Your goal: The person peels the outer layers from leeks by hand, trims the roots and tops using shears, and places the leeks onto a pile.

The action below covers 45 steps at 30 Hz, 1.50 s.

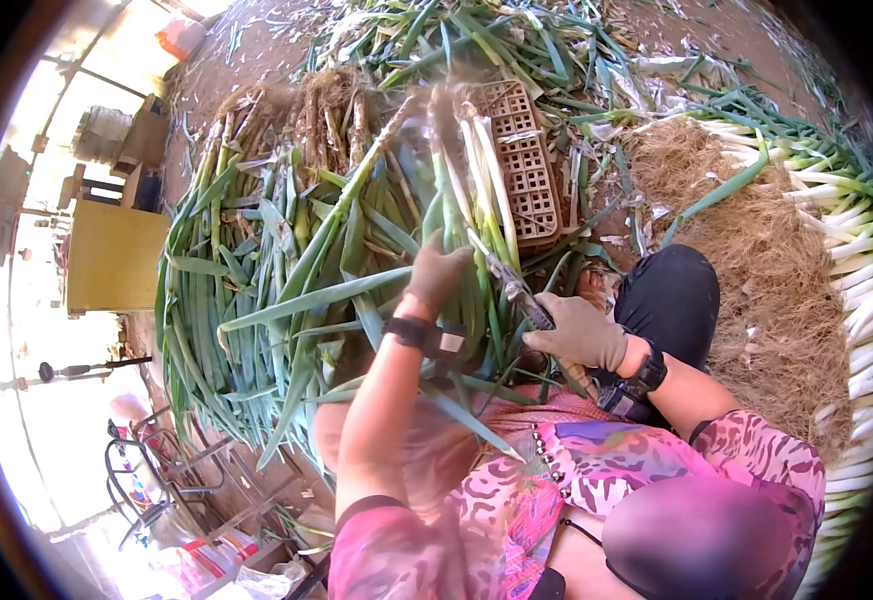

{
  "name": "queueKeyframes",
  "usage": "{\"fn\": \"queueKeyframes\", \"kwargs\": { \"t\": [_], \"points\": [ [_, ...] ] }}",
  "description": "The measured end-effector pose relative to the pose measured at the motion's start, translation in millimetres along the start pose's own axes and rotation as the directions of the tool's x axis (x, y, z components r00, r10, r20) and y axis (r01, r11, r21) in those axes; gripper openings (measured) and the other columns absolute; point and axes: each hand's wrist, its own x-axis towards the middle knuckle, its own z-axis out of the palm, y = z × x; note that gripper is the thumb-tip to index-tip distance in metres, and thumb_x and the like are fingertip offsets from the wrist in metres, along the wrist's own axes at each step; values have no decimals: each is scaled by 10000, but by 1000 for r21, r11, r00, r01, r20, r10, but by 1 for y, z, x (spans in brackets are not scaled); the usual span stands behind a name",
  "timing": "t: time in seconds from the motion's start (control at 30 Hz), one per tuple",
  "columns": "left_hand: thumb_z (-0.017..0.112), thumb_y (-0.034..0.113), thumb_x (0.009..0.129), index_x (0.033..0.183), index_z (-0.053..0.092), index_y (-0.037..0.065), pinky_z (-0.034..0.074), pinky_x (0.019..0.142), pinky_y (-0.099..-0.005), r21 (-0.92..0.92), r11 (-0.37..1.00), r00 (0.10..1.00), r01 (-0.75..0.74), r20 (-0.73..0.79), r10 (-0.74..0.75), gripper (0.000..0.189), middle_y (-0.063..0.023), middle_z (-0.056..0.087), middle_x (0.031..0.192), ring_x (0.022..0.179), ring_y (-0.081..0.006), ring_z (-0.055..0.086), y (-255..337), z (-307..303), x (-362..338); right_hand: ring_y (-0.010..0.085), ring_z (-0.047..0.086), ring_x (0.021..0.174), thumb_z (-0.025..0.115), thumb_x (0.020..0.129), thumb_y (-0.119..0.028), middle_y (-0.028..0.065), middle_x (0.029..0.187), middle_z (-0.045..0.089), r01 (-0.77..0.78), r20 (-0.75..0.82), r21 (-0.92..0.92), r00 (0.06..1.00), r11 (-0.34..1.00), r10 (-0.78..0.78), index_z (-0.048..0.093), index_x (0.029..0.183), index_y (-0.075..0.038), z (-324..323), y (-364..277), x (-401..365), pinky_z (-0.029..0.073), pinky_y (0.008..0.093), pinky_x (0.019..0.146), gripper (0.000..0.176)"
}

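Leeks (477, 190) sit gripped in your left hand (437, 272); your right hand (582, 332) clasps a knife (515, 290) close to them.

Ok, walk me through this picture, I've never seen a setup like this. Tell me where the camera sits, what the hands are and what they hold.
There is no machine here. One camera sits on a person's head and looks down through a very wide lens, so the edges bend. The two arms coming up from the bottom are that person's own. The left hand, in a tan glove, grips a bunch of green onions. The right hand, also gloved, holds what looks like a knife against that bunch. On the ground lie a pile of untrimmed onions on the left, a plastic crate behind the bunch, a brown stringy heap that looks like cut roots, and trimmed white stalks along the right edge.
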Motion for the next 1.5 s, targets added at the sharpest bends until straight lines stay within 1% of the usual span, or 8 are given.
{"fn": "queueKeyframes", "kwargs": {
  "t": [0.5, 0.6, 0.8, 0.9, 1.03, 1.07, 1.17, 1.5],
  "points": [
    [644, 49, 883, 1355, 497, -54, 553, 781, -297, -195, 980, 999, 33, 4, -32, 505, -120, 687, 1096, 911, -184, 674, -16, 17, -22, 438, 661, 863, 654, 821, -416, 265, 856, 670, -7, -10, -186, 1000, 983, 5, 581, 997, 4, -1, -4, 6, 508, 509, 788, 461],
    [677, 69, 867, 1433, 429, -50, 549, 826, -299, -2, 995, 990, -103, -98, 103, 630, -150, 675, 1166, 963, -195, 671, -36, 18, -14, 434, 664, 868, 657, 815, -426, 268, 866, 674, -14, 7, -190, 1000, 982, 16, 582, 1009, 6, 2, -3, 4, 510, 509, 791, 480],
    [752, 187, 834, 1475, 408, -19, 509, 950, -345, 220, 976, 984, -5, -171, 44, 756, -228, 658, 1250, 1106, -283, 664, -39, 27, -18, 416, 679, 888, 647, 818, -426, 257, 883, 689, -48, -37, -226, 998, 973, 40, 649, 1057, 2, -4, 6, 76, 529, 470, 807, 490],
    [748, 159, 837, 1439, 458, -13, 527, 909, -333, 102, 994, 997, 47, -70, -40, 690, -199, 697, 1168, 1026, -255, 689, -14, 33, -33, 410, 679, 958, 650, 799, -428, 271, 997, 696, -198, -18, -166, 980, 966, 198, 683, 1068, 19, -27, -16, 123, 531, 444, 847, 523],
    [705, 130, 891, 1371, 524, -27, 533, 853, -285, -124, 991, 999, 45, 12, -43, 536, -85, 686, 1146, 985, -136, 650, -22, 48, -40, 382, 697, 825, 693, 789, -422, 253, 832, 694, -107, -194, -209, 979, 972, 66, 638, 938, 31, -22, -1, 148, 543, 443, 759, 480],
    [693, 145, 910, 1361, 534, -15, 534, 837, -283, -241, 968, 997, 70, 31, -65, 505, -71, 681, 1131, 960, -137, 650, -21, 52, -43, 418, 685, 955, 658, 788, -435, 275, 1013, 699, -198, -50, -181, 980, 963, 192, 673, 1083, 49, -31, -11, 133, 534, 444, 846, 567],
    [679, 151, 932, 1349, 542, -3, 540, 816, -286, -472, 857, 976, 208, 154, -151, 466, -62, 676, 1109, 935, -138, 650, -22, 49, -43, 420, 687, 908, 656, 787, -406, 286, 924, 692, -57, -4, -213, 998, 975, 57, 657, 1035, 52, -26, -12, 85, 531, 476, 830, 522],
    [657, 90, 948, 1287, 559, 16, 552, 783, -279, -362, 928, 995, 94, 55, -79, 361, -53, 685, 1060, 898, -136, 666, -53, 75, -44, 377, 695, 929, 653, 803, -415, 243, 956, 706, -134, 2, -288, 990, 948, 141, 661, 1016, 28, -43, -12, 150, 539, 441, 829, 492]
  ]
}}
